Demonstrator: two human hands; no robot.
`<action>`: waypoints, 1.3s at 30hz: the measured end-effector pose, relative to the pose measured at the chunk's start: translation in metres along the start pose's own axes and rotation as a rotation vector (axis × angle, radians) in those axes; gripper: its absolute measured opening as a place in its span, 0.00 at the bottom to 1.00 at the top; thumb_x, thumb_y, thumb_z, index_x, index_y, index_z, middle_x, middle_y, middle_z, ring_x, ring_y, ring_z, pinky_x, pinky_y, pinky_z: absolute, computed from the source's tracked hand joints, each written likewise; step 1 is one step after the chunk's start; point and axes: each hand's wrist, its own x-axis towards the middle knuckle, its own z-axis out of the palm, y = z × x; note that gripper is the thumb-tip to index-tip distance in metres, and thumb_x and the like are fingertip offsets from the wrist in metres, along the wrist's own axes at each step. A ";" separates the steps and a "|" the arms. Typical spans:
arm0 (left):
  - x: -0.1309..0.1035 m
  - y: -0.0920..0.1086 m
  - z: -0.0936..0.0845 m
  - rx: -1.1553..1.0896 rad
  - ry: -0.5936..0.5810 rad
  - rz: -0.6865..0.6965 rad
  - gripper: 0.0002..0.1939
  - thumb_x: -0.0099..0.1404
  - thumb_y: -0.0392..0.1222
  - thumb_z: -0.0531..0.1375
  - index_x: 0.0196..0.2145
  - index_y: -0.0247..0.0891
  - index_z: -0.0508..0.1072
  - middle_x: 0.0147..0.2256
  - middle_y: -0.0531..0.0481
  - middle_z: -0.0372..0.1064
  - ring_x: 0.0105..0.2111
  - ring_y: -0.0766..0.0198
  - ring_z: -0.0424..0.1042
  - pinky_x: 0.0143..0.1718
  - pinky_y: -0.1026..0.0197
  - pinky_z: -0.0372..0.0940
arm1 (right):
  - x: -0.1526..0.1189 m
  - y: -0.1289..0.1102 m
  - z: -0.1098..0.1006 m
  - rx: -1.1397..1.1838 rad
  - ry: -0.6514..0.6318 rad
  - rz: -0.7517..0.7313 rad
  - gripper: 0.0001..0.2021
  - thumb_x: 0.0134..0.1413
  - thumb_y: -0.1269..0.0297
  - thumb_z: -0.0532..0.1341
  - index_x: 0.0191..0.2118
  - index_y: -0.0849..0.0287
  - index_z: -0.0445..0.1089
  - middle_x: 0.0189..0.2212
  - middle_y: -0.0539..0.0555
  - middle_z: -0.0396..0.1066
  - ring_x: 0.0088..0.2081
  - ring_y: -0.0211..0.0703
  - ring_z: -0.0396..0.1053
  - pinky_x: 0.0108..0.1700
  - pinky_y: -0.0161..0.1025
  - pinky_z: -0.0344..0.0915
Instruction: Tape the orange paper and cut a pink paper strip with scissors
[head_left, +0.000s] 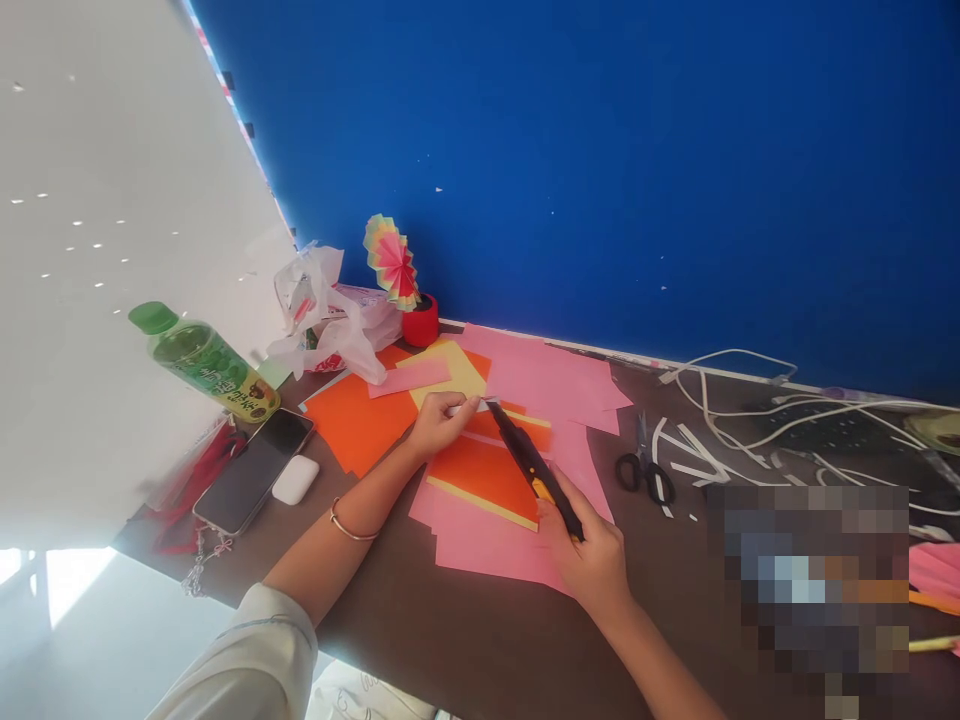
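Bottle (214,370): green cap, label with lettering on it, off to the left of the paper pile (487,550).
Phone (253,475): screen up and dark, also left of the pile, little charm dangling off its near end.
White case (295,480): small rounded thing right beside the phone, so left of the pile too.
Plastic bag (330,325): crumpled, at the pile's far left corner.
Paper fan (391,262): pink, red and yellow folds, sticking up from a red pot (421,323) just behind the pile.
Left hand (444,422): over the pile, thumb and fingers pinching a thin white piece (455,410), pretty much at the cutter's tip.
Black cutter (534,468): slanted across the pile's orange and pink sheets, yellow bit on the side.
Right hand (589,550): at the pile's near right edge, fingers wrapped round the cutter's handle.
Scissors (643,472): just right of the pile.
White strips (697,458): scattered further right, cables (739,440) tangled past them.
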 end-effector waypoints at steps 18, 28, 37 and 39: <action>0.000 0.001 -0.002 -0.065 0.051 -0.036 0.26 0.61 0.56 0.52 0.16 0.38 0.46 0.19 0.57 0.39 0.20 0.71 0.41 0.22 0.63 0.42 | 0.001 0.001 -0.002 0.000 0.032 0.009 0.20 0.55 0.58 0.55 0.53 0.58 0.66 0.39 0.57 0.75 0.33 0.44 0.75 0.36 0.37 0.73; 0.003 0.007 -0.012 -0.160 0.007 -0.088 0.28 0.57 0.55 0.56 0.12 0.36 0.49 0.15 0.57 0.39 0.18 0.74 0.41 0.19 0.64 0.41 | 0.008 -0.001 -0.011 0.008 0.080 -0.057 0.14 0.52 0.60 0.58 0.44 0.57 0.72 0.39 0.55 0.76 0.34 0.46 0.75 0.39 0.39 0.73; 0.010 0.006 -0.018 -0.204 -0.154 -0.106 0.26 0.55 0.51 0.58 0.10 0.35 0.52 0.14 0.57 0.41 0.16 0.75 0.43 0.18 0.65 0.41 | 0.007 -0.001 -0.014 0.043 0.054 -0.119 0.15 0.50 0.64 0.60 0.45 0.57 0.72 0.38 0.55 0.76 0.32 0.45 0.75 0.34 0.37 0.74; 0.011 0.006 -0.019 -0.192 -0.173 -0.096 0.26 0.55 0.51 0.58 0.10 0.35 0.53 0.14 0.57 0.42 0.16 0.75 0.43 0.18 0.65 0.41 | 0.007 0.000 -0.014 0.037 0.065 -0.153 0.15 0.50 0.64 0.60 0.45 0.58 0.72 0.37 0.56 0.76 0.30 0.44 0.75 0.31 0.35 0.73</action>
